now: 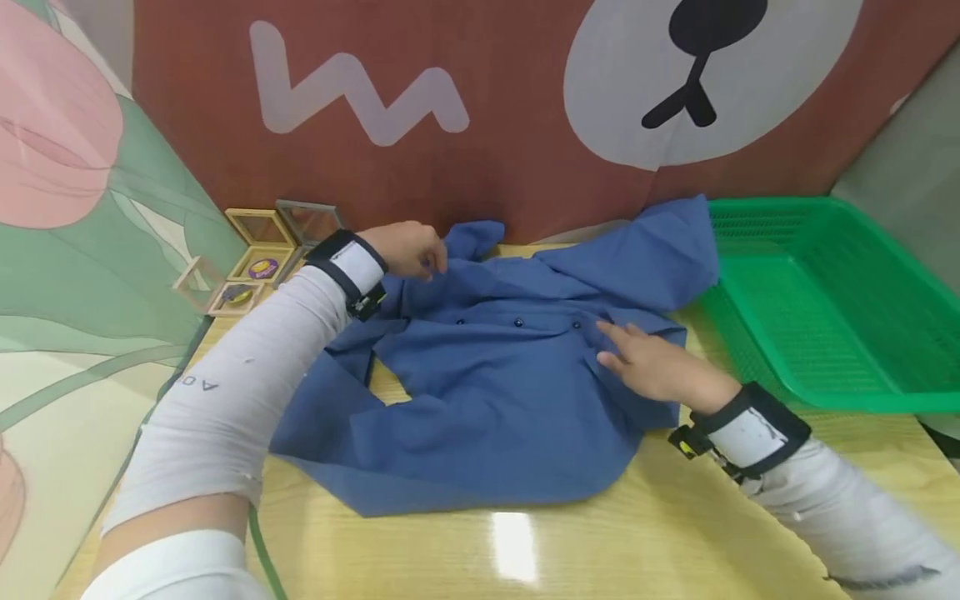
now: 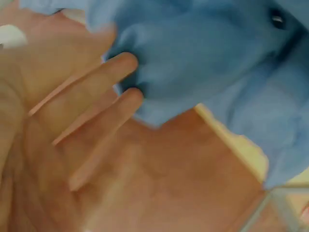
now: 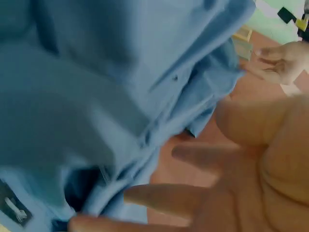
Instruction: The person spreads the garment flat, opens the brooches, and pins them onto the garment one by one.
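A blue button-up shirt [image 1: 480, 433] lies rumpled across the table, with a row of dark buttons [image 1: 519, 322] running across it. At its upper left, my left hand [image 1: 405, 248] pinches a bit of the cloth, and creases run from the fingertips in the left wrist view. The thumb's grip is partly hidden there. My right hand [image 1: 652, 367] is over the shirt's right part, fingers spread and fairly straight near a button. In the right wrist view a dark label [image 3: 14, 205] shows at the lower left of the cloth.
A green plastic basket [image 1: 765, 354] stands to the right, close to a blue sleeve [image 1: 645, 258]. Small framed boxes [image 1: 262, 250] stand open at the left back. Behind the wooden table [image 1: 450, 558] hangs a brown cloth [image 1: 510, 167] with a cartoon print. A green cord [image 1: 262, 550] runs at front left.
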Demonstrator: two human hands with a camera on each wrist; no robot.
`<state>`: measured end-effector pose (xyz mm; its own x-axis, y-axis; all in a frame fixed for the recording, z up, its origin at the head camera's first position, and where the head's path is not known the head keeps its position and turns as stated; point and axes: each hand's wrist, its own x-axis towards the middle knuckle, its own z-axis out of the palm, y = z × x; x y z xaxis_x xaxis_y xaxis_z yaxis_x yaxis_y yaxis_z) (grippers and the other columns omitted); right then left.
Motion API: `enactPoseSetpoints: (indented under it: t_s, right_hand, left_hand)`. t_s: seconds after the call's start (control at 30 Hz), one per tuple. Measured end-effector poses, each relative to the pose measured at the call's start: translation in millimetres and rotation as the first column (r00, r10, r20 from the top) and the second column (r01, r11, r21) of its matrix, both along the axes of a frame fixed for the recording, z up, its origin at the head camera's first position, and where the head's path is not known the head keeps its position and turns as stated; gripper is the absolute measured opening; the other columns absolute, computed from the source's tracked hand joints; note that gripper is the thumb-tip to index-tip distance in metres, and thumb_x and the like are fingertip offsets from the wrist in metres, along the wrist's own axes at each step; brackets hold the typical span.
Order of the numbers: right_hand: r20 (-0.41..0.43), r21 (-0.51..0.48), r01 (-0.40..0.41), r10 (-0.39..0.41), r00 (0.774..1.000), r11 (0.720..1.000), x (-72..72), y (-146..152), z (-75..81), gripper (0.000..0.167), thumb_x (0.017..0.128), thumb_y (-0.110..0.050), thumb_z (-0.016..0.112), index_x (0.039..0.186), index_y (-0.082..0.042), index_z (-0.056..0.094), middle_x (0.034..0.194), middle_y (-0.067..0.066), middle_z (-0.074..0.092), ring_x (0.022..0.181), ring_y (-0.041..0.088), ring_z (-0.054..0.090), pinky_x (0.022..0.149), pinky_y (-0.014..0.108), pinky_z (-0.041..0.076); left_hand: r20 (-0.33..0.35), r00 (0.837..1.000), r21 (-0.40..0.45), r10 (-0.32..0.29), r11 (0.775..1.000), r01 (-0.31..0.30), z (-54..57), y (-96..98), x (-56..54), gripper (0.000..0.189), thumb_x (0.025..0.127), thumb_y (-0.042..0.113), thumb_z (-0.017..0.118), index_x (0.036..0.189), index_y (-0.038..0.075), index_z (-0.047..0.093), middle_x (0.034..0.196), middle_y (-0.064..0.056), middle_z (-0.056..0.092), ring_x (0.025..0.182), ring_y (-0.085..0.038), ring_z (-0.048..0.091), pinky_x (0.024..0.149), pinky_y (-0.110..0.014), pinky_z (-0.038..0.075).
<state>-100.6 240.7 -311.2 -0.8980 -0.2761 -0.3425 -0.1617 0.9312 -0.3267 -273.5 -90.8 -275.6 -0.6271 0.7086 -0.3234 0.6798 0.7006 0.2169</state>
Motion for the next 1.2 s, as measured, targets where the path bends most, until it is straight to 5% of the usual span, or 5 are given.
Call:
enactPoseSetpoints:
  t_s: [0.23,0.43,0.53,0.87,1.2]
  right_hand:
    - [0.214,0.151,0.060,-0.091,0.972,0.987,8.0,-22.0,-39.2,0.065,0.108,-0.034,0.035,0.160,-0.011,0.004,0.149,0.052,-0.002,0.126,0.072,0.032,0.104,0.079,0.024]
    - [0.218,0.262,0.050,-0.110,0.970,0.964,-0.5,-23.0,-54.5,0.066,0.104,-0.019,0.046,0.160,-0.016,0.012,0.148,0.053,-0.001,0.122,0.073,0.038,0.106,0.081,0.017]
    - [0.187,0.253,0.014,-0.063,0.980,0.967,-7.2,-16.6,-52.6,0.069,0.101,-0.015,0.052,0.160,-0.016,0.016,0.147,0.054,0.001,0.120,0.071,0.042,0.104,0.082,0.017]
    - [0.041,0.223,-0.085,0.078,0.996,0.971,-53.0,7.8,-51.1,0.072,0.094,-0.005,0.062,0.157,-0.018,0.029,0.147,0.052,0.016,0.128,0.062,0.042,0.105,0.079,0.024]
    - [0.058,0.246,-0.113,0.102,0.993,0.963,-98.5,16.8,-45.7,0.074,0.092,0.000,0.062,0.156,-0.018,0.030,0.147,0.047,0.026,0.136,0.059,0.033,0.106,0.079,0.022]
  left_hand:
    - [0.223,0.967,-0.334,0.124,0.942,-0.044,-54.5,-14.4,-2.7,0.093,0.084,-0.006,0.070,0.159,0.022,0.022,0.167,-0.018,0.007,0.152,-0.041,0.013,0.110,-0.044,0.040]
    - [0.161,0.966,-0.399,0.202,0.909,-0.124,-83.2,-25.3,6.0,0.103,0.085,-0.015,0.058,0.160,0.034,0.008,0.167,-0.017,0.009,0.103,-0.031,0.056,0.068,-0.030,0.044]
    - [0.086,0.975,-0.381,0.206,0.911,-0.158,-85.3,-29.9,15.6,0.099,0.087,-0.009,0.060,0.160,0.036,0.010,0.166,-0.017,0.017,0.072,-0.027,0.051,0.058,-0.032,0.041]
    - [-0.129,0.985,-0.384,0.112,0.910,-0.154,-70.2,-27.6,44.0,0.078,0.089,0.018,0.067,0.157,0.014,0.029,0.100,-0.017,0.068,0.089,-0.032,0.066,0.070,-0.041,0.053]
    - [-0.201,0.977,-0.354,0.066,0.925,-0.135,-78.2,-17.8,56.4,0.070,0.080,0.030,0.074,0.140,0.002,0.054,0.116,-0.018,0.069,0.106,-0.034,0.067,0.082,-0.049,0.059]
